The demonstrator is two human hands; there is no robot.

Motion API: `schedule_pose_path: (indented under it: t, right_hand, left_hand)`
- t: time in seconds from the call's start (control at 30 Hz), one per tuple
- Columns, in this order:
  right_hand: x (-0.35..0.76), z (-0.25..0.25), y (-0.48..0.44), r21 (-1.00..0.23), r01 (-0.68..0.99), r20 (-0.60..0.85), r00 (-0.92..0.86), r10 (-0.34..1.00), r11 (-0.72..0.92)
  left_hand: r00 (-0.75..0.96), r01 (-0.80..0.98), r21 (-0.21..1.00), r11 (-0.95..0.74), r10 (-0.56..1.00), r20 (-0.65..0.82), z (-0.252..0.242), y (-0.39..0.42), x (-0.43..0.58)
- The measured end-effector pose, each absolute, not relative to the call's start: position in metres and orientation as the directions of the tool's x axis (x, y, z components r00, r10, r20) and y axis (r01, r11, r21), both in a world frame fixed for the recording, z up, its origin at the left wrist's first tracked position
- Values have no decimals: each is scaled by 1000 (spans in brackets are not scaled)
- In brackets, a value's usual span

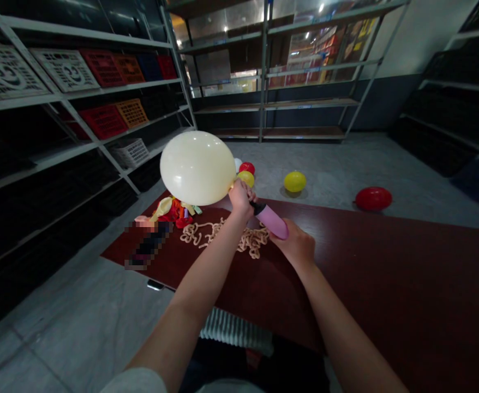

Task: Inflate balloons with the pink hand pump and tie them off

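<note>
A person's left hand [241,200] clamps the neck of a large cream balloon [197,168] onto the black nozzle of a pink hand pump [271,220], above the far edge of a dark red desk [387,284]. The right hand [294,245], apart from the left, closes on the end of the pump's pink barrel. The balloon is full and round, its neck hidden inside the fist. Near the desk's far left corner lies a heap of crumpled, uninflated balloons [174,212]. A tangle of beige strands [225,234], probably long thin balloons, sits mid-desk. Beyond the far edge, a yellow balloon [294,181] and a red balloon [373,198] rest inflated on the floor [329,158].
</note>
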State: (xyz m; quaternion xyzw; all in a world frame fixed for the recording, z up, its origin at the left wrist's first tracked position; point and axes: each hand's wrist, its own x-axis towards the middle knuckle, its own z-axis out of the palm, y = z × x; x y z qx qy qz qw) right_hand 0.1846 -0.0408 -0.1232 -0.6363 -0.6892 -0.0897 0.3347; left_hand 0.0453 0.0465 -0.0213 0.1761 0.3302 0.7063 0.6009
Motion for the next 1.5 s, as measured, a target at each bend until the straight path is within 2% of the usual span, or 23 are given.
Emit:
schedule_pose_path:
  t: [0.57, 0.87, 1.23, 1.5]
  right_hand:
    - [177, -116, -54, -215, 886, 593, -216, 775, 411]
    - [172, -114, -56, -173, 876, 524, -305, 795, 450]
    - [183, -116, -57, -279, 902, 592, -108, 798, 329]
    - [186, -120, -48, -326, 908, 647, 12, 762, 262]
  left_hand:
    - [-407, -756, 595, -273, 908, -101, -7, 12, -64]
    - [-481, -713, 605, -354, 875, -55, -1, -3, -122]
    - [-443, -684, 600, -415, 890, 111, 44, 11, -53]
    - [-254, -704, 677, -215, 966, 43, 13, 23, 38]
